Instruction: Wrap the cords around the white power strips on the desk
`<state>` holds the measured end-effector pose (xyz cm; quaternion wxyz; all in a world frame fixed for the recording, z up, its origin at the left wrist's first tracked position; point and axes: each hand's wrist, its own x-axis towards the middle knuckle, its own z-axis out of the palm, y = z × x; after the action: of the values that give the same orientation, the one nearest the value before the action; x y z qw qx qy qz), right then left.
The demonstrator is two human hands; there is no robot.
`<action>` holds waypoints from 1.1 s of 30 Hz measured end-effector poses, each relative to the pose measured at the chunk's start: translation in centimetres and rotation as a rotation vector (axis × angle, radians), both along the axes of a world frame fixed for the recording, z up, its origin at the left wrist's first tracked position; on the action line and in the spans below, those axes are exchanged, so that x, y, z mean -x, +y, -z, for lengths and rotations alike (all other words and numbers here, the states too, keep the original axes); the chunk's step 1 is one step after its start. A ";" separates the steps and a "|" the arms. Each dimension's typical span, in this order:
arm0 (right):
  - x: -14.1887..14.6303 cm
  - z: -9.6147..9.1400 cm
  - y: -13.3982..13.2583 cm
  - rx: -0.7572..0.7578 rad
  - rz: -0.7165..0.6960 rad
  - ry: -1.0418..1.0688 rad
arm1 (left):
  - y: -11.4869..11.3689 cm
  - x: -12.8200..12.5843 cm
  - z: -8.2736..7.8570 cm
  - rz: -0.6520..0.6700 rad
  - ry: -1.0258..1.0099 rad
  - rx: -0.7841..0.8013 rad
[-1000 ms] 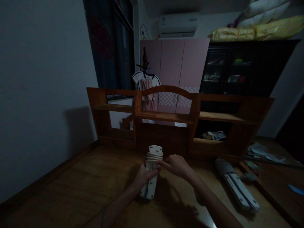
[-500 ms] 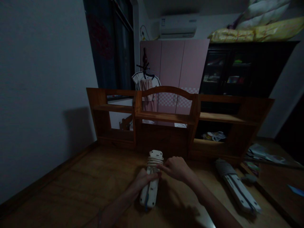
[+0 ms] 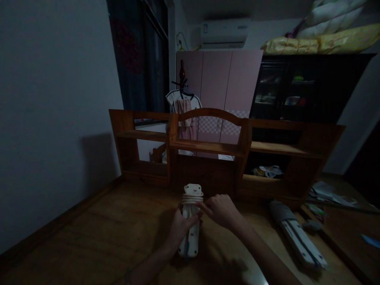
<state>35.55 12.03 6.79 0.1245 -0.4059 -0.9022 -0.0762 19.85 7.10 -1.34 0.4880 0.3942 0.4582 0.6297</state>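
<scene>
Wooden tabletop, grained | white power strip at six o'clock, long, round-cornered | left hand at its nine o'clock, fingers wrapped around it | right hand at its two o'clock, fingers mostly folded, one touching cord, pinch unclear | same cord: pale, looped around twelve-o'clock end

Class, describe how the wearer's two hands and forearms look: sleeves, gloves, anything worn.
The left hand and right hand are ungloved. No sleeve shows on either forearm. A thin band seems to circle the left wrist, its colour too dim to tell. Nothing worn shows on the right wrist.
</scene>
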 end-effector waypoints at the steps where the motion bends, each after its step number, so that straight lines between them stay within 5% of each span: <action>1: 0.0 -0.1 -0.1 0.005 -0.004 0.004 | -0.1 0.0 -0.1 -0.011 -0.010 -0.019; 15: 0.3 -0.4 -0.9 -0.025 -0.045 -0.123 | -0.2 0.5 -0.7 0.049 0.020 -0.099; 28: 0.2 -0.9 -1.0 -0.022 -0.009 -0.080 | 0.2 1.2 0.3 -0.017 0.343 -0.097; 33: 0.3 -1.1 -1.3 -0.060 -0.007 -0.066 | -0.3 0.8 -0.3 0.103 0.147 -0.120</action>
<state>35.28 10.77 7.94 0.1069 -0.3962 -0.9045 -0.1160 19.03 6.76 -1.02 0.4601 0.4911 0.4333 0.5995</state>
